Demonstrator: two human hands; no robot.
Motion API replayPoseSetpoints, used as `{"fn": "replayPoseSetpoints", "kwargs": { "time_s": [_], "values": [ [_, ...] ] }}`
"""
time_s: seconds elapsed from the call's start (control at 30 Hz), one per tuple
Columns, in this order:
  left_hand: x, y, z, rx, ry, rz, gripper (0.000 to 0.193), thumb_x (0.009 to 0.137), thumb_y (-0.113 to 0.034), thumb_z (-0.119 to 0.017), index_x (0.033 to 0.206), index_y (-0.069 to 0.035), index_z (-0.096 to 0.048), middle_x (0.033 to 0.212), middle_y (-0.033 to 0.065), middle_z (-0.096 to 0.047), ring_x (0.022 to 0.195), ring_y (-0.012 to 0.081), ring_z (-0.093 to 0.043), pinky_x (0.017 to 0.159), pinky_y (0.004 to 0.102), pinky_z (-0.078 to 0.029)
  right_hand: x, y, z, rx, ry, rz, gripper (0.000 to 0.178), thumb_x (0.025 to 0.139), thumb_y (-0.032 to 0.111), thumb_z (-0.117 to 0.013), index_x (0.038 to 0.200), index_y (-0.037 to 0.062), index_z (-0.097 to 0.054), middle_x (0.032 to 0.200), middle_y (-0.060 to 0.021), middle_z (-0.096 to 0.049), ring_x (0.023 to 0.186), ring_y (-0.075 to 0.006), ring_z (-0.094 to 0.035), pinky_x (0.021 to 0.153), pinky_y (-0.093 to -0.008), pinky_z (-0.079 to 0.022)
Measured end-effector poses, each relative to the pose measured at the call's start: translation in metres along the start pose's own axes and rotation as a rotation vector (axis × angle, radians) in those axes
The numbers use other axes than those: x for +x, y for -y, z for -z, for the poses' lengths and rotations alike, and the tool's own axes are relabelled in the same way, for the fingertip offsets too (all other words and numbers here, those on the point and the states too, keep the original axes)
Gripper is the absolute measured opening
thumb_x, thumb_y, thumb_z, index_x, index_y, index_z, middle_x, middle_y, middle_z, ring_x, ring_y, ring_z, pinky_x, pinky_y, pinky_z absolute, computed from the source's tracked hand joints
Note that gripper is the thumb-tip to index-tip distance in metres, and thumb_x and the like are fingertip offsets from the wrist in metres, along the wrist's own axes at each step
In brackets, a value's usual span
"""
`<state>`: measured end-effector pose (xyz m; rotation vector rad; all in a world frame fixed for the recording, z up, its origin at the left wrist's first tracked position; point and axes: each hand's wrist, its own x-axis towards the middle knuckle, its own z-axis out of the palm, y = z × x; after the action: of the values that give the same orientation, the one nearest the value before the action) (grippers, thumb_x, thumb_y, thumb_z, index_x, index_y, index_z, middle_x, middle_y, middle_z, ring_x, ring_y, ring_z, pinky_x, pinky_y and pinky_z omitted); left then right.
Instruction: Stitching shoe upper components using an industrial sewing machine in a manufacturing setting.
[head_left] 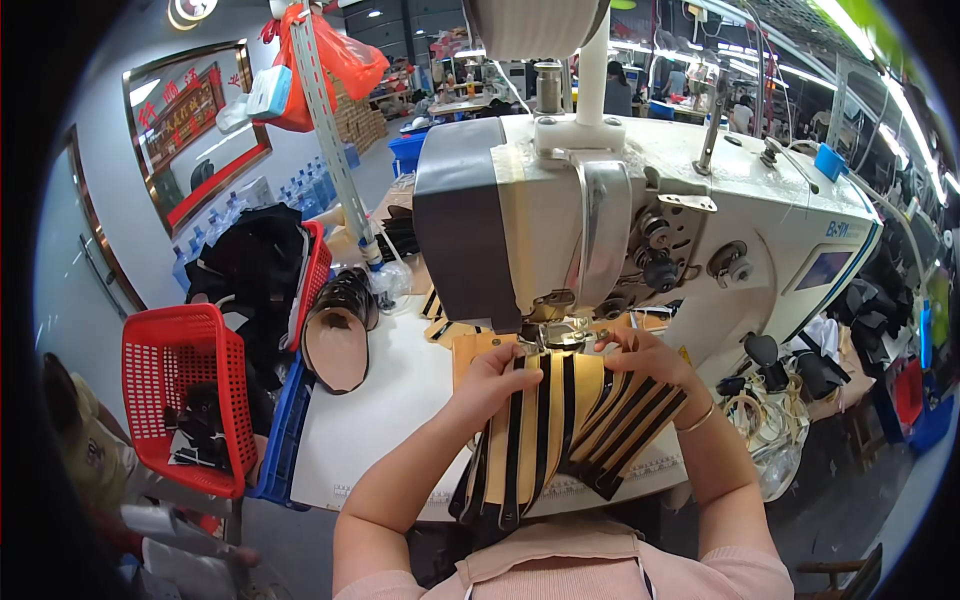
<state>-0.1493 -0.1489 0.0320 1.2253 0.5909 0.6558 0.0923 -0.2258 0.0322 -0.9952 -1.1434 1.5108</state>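
Tan pieces with black zipper-like strips (545,430) hang from the sewing machine's presser foot (560,333) over the front edge of the white table. My left hand (495,385) grips their left side, thumb on top and fingers partly hidden. On the other side, my right hand (655,360) is closed on the right part of the striped pieces (632,425), its fingertips close to the presser foot. The machine foot hides the needle point. Under the work, a plain tan piece (468,352) lies flat.
The sewing machine (740,180) spans the back and right. At left on the table (385,440) are a shoe upper or insole shape (337,345) and dark pieces. A red basket (180,330) stands beyond the left edge; a bundle of cords (765,420) sits at right.
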Motion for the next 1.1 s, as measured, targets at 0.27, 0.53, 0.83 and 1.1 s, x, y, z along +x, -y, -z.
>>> {"fn": "replayPoseSetpoints", "kwargs": {
  "time_s": [0.27, 0.53, 0.83, 1.1],
  "values": [
    [-0.016, 0.005, 0.000, 0.912, -0.029, -0.603, 0.013, 0.072, -0.006, -0.068, 0.082, -0.009, -0.061, 0.075, 0.0024, -0.056, 0.063, 0.0166, -0.055, 0.061, 0.0254, -0.045, -0.015, 0.005, -0.001, -0.410, -0.047, 0.053, 0.023, 0.077, 0.008, -0.065, 0.099, 0.0029, -0.061, 0.072, 0.0010, -0.059, 0.064, -0.0059, -0.055, 0.056, -0.0214, -0.042],
    [-0.057, 0.033, 0.010, 1.344, 0.099, -1.654, 0.016, 0.064, -0.004, -0.061, 0.074, -0.017, -0.058, 0.076, -0.0045, -0.042, 0.064, 0.0090, -0.048, 0.060, 0.0248, -0.037, -0.074, 0.000, -0.057, -1.491, 0.038, 0.787, 0.025, 0.061, 0.012, -0.061, 0.085, 0.0147, -0.063, 0.087, 0.0042, -0.062, 0.074, -0.0132, -0.058, 0.061, -0.0249, -0.044],
    [-0.043, -0.004, -0.006, 0.625, 0.207, -0.027, 0.020, 0.076, -0.017, -0.070, 0.091, -0.006, -0.062, 0.069, -0.0005, -0.053, 0.062, 0.0068, -0.049, 0.055, 0.0230, -0.040, -0.055, 0.020, -0.018, -0.655, -0.037, 0.005, 0.010, 0.080, 0.007, -0.063, 0.089, 0.0033, -0.064, 0.073, -0.0015, -0.061, 0.068, -0.0092, -0.059, 0.059, -0.0239, -0.046],
    [0.002, 0.000, 0.005, 0.014, 0.017, 0.128, 0.012, 0.079, -0.008, -0.064, 0.085, -0.005, -0.054, 0.075, 0.0003, -0.057, 0.066, 0.0060, -0.054, 0.060, 0.0208, -0.045, -0.014, 0.006, 0.019, 0.252, -0.031, -0.218, 0.013, 0.080, -0.001, -0.055, 0.092, 0.0000, -0.059, 0.082, -0.0011, -0.059, 0.075, -0.0082, -0.057, 0.068, -0.0217, -0.046]
  ]
}}
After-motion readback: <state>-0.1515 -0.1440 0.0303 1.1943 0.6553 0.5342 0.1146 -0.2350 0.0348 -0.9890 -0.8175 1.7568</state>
